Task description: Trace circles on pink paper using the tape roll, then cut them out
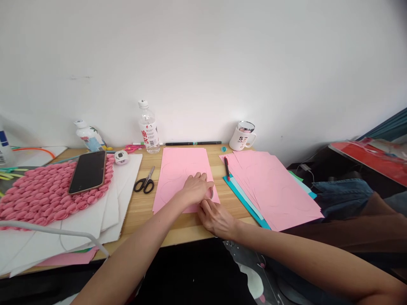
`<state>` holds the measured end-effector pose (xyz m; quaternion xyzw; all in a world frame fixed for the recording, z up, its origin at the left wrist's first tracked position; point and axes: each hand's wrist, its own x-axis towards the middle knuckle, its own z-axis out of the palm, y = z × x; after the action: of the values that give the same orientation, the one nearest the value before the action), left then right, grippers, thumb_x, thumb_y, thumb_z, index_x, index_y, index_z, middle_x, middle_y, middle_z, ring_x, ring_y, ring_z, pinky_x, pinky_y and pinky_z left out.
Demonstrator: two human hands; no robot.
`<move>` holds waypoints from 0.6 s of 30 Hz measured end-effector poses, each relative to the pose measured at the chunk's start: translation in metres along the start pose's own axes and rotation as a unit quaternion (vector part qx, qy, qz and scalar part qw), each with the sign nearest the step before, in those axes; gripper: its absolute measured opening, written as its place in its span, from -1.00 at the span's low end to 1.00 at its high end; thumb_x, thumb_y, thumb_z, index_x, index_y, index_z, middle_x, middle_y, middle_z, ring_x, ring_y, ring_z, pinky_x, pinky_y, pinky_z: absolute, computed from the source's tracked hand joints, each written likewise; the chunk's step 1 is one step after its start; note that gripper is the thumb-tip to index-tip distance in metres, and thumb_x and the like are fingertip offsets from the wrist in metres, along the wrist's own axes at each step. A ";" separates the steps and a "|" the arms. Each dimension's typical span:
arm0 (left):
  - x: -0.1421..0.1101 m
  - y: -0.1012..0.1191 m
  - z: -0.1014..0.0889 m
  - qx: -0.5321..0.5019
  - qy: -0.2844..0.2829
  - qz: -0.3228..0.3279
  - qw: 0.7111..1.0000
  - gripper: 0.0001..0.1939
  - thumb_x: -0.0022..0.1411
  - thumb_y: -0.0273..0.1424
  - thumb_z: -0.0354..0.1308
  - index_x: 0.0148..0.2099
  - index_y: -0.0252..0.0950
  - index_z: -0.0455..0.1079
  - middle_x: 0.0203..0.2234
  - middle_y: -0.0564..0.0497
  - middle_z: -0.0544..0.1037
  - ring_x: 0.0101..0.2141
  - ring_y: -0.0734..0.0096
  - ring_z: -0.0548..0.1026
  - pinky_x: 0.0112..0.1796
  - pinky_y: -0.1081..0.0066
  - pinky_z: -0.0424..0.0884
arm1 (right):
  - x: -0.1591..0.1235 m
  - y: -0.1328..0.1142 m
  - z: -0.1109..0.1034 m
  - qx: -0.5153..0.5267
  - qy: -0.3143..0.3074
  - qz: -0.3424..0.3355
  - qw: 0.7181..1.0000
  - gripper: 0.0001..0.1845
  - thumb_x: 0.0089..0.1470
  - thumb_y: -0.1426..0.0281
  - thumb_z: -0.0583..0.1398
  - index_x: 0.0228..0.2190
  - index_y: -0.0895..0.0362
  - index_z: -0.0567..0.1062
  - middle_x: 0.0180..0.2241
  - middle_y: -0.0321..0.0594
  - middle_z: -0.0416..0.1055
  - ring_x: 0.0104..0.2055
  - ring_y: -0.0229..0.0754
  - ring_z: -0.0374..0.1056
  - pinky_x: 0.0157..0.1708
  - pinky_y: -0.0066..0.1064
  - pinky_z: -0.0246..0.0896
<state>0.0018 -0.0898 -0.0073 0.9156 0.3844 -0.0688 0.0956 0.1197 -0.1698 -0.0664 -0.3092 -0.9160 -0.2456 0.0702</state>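
Note:
A stack of pink paper [171, 165] lies on the wooden table, with faint circle outlines on the top sheet. My left hand [197, 188] bends over the right side of this sheet, its fingers closed down around a small round object [210, 193]. Only the curved edge of that object shows, so its kind is unclear. Just below, almost touching the left, my right hand [216, 217] is closed in a pinch at the sheet's lower right. What sits between its fingertips is hidden.
Black-handled scissors [145, 183], a water bottle [149, 129] and a mug [242, 136] stand around the stack. More pink sheets [270, 186] with a red-and-black pen [227, 168] lie right. A phone [87, 171] rests on a pink woven mat [34, 190] at left.

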 end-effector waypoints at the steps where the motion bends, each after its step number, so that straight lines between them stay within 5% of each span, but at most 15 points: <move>1: 0.000 0.000 0.001 0.002 0.003 0.001 1.000 -0.80 0.15 -0.39 0.11 -0.13 -0.17 0.37 -0.09 -0.08 0.34 -0.06 0.18 0.28 -0.19 0.27 0.29 | -0.001 0.000 0.000 0.002 -0.005 0.001 1.000 -0.70 0.00 0.72 -0.06 -0.43 0.27 0.42 -0.50 -0.03 0.31 -0.46 -0.12 0.21 -0.60 -0.36 0.14; 12: -0.005 0.008 -0.007 -0.024 0.005 -0.016 1.000 -0.82 0.10 -0.34 0.14 -0.20 -0.20 0.40 -0.14 -0.08 0.37 -0.12 0.17 0.31 -0.19 0.24 0.29 | -0.035 0.040 -0.002 0.104 -0.016 0.022 0.994 -0.73 0.08 0.68 -0.03 -0.43 0.23 0.42 -0.47 -0.12 0.31 -0.48 -0.21 0.20 -0.55 -0.41 0.13; 15: -0.002 0.008 0.003 -0.010 0.028 -0.019 0.999 -0.81 0.18 -0.35 0.02 -0.20 -0.21 0.41 -0.18 -0.10 0.38 -0.14 0.15 0.33 -0.21 0.21 0.29 | -0.032 0.066 -0.006 0.240 0.011 0.125 0.963 -0.76 0.12 0.60 0.01 -0.39 0.20 0.45 -0.46 -0.19 0.33 -0.49 -0.28 0.22 -0.50 -0.47 0.15; 18: -0.001 0.012 0.014 0.007 0.048 -0.022 0.999 -0.79 0.20 -0.40 -0.01 -0.16 -0.23 0.41 -0.19 -0.14 0.40 -0.13 0.09 0.33 -0.23 0.19 0.30 | -0.013 0.092 -0.014 0.361 0.003 0.245 0.900 -0.83 0.07 0.55 0.08 -0.40 0.18 0.47 -0.46 -0.23 0.37 -0.47 -0.31 0.26 -0.43 -0.49 0.19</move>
<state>0.0087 -0.1019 -0.0196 0.9097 0.4085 -0.0294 0.0690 0.1848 -0.1206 -0.0203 -0.4767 -0.8368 0.1256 0.2381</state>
